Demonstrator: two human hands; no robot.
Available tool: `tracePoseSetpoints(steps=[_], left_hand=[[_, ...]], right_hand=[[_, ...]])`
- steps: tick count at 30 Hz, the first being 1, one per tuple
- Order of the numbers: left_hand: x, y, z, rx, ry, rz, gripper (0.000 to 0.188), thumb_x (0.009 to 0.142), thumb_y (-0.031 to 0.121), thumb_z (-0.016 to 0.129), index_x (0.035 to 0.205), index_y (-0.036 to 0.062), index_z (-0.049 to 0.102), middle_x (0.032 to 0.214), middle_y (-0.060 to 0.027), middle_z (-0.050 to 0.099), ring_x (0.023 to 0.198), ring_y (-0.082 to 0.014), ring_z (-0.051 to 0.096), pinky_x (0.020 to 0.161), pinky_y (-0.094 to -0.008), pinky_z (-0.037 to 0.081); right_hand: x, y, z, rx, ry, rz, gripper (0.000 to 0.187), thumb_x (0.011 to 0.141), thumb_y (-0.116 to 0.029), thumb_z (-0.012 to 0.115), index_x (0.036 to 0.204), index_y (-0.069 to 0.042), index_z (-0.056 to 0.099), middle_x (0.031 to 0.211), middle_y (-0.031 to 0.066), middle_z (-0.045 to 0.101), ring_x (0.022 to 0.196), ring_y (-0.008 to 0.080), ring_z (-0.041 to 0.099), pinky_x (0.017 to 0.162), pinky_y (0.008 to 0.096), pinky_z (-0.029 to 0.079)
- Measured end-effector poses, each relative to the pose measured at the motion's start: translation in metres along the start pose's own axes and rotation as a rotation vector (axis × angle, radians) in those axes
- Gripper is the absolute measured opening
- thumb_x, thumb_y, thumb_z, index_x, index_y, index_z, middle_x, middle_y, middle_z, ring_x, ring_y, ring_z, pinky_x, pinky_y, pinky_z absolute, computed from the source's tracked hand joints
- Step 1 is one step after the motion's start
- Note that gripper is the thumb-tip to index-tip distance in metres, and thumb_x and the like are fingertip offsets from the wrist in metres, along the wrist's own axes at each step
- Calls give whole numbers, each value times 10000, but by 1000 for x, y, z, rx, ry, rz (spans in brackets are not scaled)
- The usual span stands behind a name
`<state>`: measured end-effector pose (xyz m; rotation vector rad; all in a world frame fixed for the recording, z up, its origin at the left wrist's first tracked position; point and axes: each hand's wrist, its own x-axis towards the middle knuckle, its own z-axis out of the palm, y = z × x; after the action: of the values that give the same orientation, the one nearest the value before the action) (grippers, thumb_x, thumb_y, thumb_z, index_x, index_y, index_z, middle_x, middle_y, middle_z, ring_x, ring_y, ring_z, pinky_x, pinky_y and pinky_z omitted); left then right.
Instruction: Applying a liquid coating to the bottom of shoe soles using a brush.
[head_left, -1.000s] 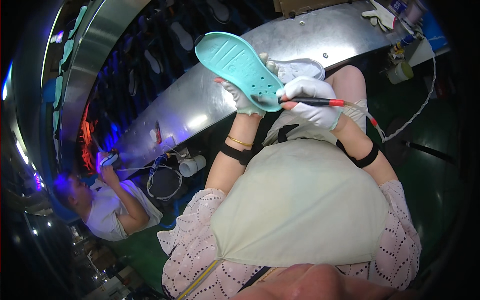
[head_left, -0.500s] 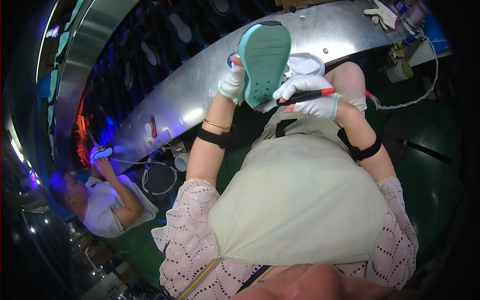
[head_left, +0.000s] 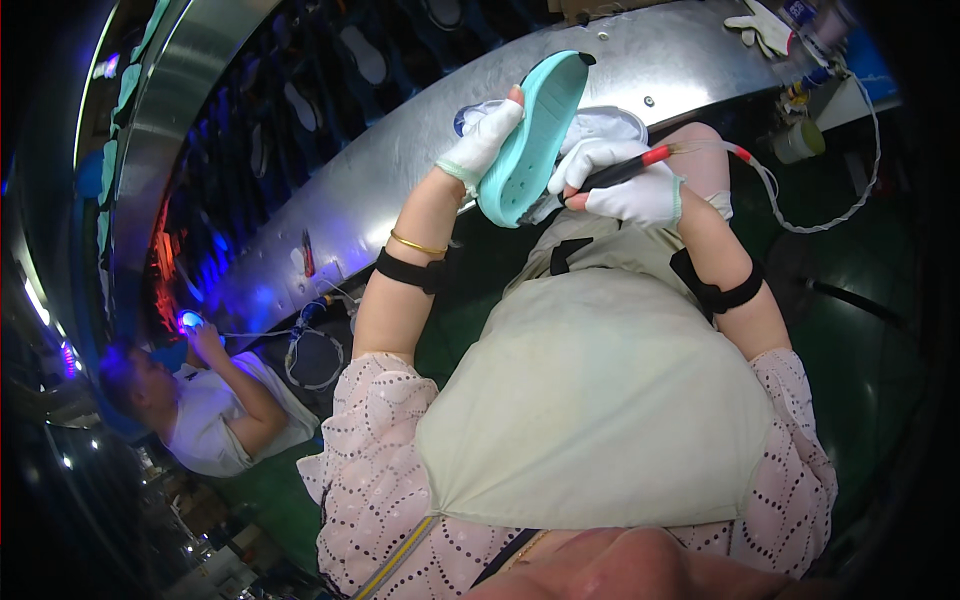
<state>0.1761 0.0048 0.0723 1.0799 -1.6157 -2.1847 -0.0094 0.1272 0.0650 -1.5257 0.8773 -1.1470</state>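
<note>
A teal shoe sole [head_left: 540,135] is held tilted above the near edge of the metal bench, its dark tip pointing away from me. My left hand [head_left: 484,142], in a white glove with bare fingertips, is closed round the sole's left side. My right hand [head_left: 628,196], gloved the same way, grips a black-and-red handled tool [head_left: 615,172] with a cord or hose trailing from its end. The tool's working end lies at the near end of the sole; whether it touches cannot be told. Behind the sole, a white shoe [head_left: 612,124] rests on the bench, partly hidden.
The curved metal bench [head_left: 390,205] runs along a dark line carrying several soles or shoes [head_left: 362,55]. At the right are a white glove [head_left: 762,32], a small pale pot [head_left: 797,143] and a looping white hose [head_left: 858,212]. A co-worker [head_left: 225,415] sits at the left, handling a blue-lit item.
The sole has turned from facing me broadly to an edgewise tilt, its dark tip swinging right. My left hand has turned with it. The tool's rear end has risen slightly.
</note>
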Motion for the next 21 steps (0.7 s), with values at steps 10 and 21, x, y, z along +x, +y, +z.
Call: tracePoseSetpoints(steps=[10, 21], left_hand=[[0, -3, 0, 62, 4, 13, 551, 908, 535, 475, 1123, 39, 583, 971, -94, 625, 813, -155, 599, 703, -298, 500], [-15, 10, -18, -283, -17, 459, 852, 772, 676, 554, 1317, 28, 451, 1184, -168, 583, 985, -251, 626, 832, -367, 549]], right_hand=[[-3, 8, -6, 180, 177, 7, 93, 761, 47, 659, 792, -24, 608, 895, 55, 644, 832, 127, 597, 746, 276, 490], [-1, -30, -6, 499, 341, 284, 104, 855, -139, 673, 915, -65, 632, 793, -2, 622, 706, 76, 573, 578, 223, 482]])
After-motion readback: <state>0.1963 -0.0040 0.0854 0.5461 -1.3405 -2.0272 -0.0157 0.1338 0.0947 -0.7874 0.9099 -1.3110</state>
